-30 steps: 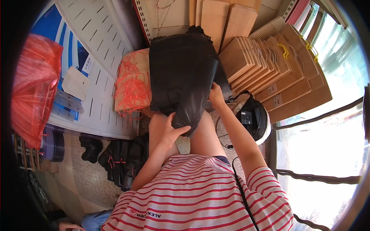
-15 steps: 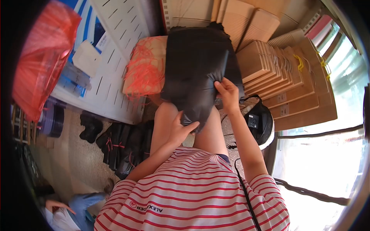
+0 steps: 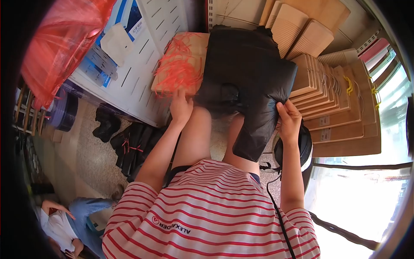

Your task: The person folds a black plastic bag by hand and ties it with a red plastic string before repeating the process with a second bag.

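Note:
My right hand (image 3: 288,118) pinches a black plastic bag (image 3: 258,129) by its gathered side, and the bag's lower end hangs over my right thigh. It lies partly across a stack of black plastic bags (image 3: 237,56) in front of my knees. At the near edge of a tan board or box (image 3: 199,54), my left hand (image 3: 182,108) reaches into a loose heap of red plastic strips (image 3: 179,69). Its fingers are bent together at the strips; what is between them is hidden.
Bundles of black bags (image 3: 131,146) tied with red strips lie on the floor at left. A white slotted panel (image 3: 146,56) and a red plastic bag (image 3: 64,47) are beyond. Wooden boards (image 3: 345,125) and a black backpack (image 3: 305,144) are at right. Another person (image 3: 64,224) is at lower left.
My left hand has let go of the black bag and moved left to the red strips. My right hand has shifted right with the bag, which now hangs more open and flat.

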{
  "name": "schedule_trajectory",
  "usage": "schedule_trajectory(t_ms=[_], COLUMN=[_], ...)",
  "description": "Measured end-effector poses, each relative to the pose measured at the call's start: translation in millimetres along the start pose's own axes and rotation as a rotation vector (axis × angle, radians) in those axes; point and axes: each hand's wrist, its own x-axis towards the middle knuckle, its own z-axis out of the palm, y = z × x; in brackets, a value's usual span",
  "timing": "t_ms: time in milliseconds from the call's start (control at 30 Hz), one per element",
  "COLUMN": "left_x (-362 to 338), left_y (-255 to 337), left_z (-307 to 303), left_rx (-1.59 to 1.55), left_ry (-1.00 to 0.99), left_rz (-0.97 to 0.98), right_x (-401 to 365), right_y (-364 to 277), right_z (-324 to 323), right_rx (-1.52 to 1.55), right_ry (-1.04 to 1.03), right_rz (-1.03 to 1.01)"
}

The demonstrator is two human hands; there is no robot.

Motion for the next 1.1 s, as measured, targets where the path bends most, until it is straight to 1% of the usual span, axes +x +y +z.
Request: schedule_trajectory(t_ms=[67,100,133,167,200,267,300,333,400,433,467,500,533,567,600,667,700,767,800,867,900,967,1000,1067,1100], left_x=[3,6,8,11,19,42,49,57,76,86,96,104,109,113,120,178,185,195,200,208,208,200,191,166,156], left_y=[-3,-5,-8,-13,-26,-67,-79,-86,-93,-90,-88,-83,-64,-35,-20,-78,-65,-23,-23,-26,-37,-63,-63,-64,-64], left_z=[-6,-9,-12,-16,-13,3,8,7,5,2,-1,-7,-20,-37,-44,0,-6,-28,-25,-20,-12,7,7,4,0], left_rx=[0.164,0.164,0.168,0.170,0.170,0.047,0.047,0.046,0.006,0.006,0.131,0.257,0.258,0.299,0.340,0.182,0.180,0.145,0.144,0.139,0.139,0.061,0.061,0.174,0.177], left_ry=[0.240,0.241,0.227,0.213,0.211,0.167,0.070,0.069,-0.117,-0.119,-0.250,-0.383,-0.388,-0.392,-0.395,-0.138,-0.141,0.049,0.047,0.147,0.148,-0.334,-0.334,-0.052,-0.051], left_rz=[0.133,0.132,0.069,0.006,0.005,0.289,0.238,0.237,0.263,0.266,0.293,0.319,0.319,0.290,0.260,0.453,0.453,0.446,0.451,0.625,0.628,0.316,0.316,0.457,0.460], right_x=[-7,-10,-14,-19,-21,-23,-26,-29,-32,-33,-35,-37,-38,-39,-40,-40,-40,-40,-40,-41,-41,-42,-42,-44,-45], right_y=[-7,-9,-13,-20,-19,-19,-20,-21,-24,-23,-22,-20,-19,-18,-17,-18,-18,-23,-25,-24,-23,-22,-21,-25,-26], right_z=[-2,-2,-1,-2,-2,-4,-9,-9,-10,-11,-14,-16,-19,-22,-24,-22,-21,-15,-13,-15,-15,-15,-15,-15,-16], right_rx=[0.025,0.036,0.047,0.011,0.010,0.018,0.014,0.013,0.002,0.003,0.001,-0.001,-0.002,0.013,0.027,0.023,0.021,0.023,0.027,0.032,0.037,0.034,0.030,0.034,0.037], right_ry=[-0.007,0.044,0.096,0.114,0.115,0.185,0.173,0.174,0.210,0.213,0.231,0.249,0.252,0.232,0.211,0.223,0.234,0.244,0.251,0.259,0.260,0.279,0.296,0.299,0.304], right_rz=[0.007,0.016,0.027,0.037,0.038,0.033,0.042,0.043,0.046,0.045,0.039,0.034,0.038,0.037,0.036,0.044,0.050,0.041,0.031,0.038,0.048,0.056,0.067,0.088,0.109])
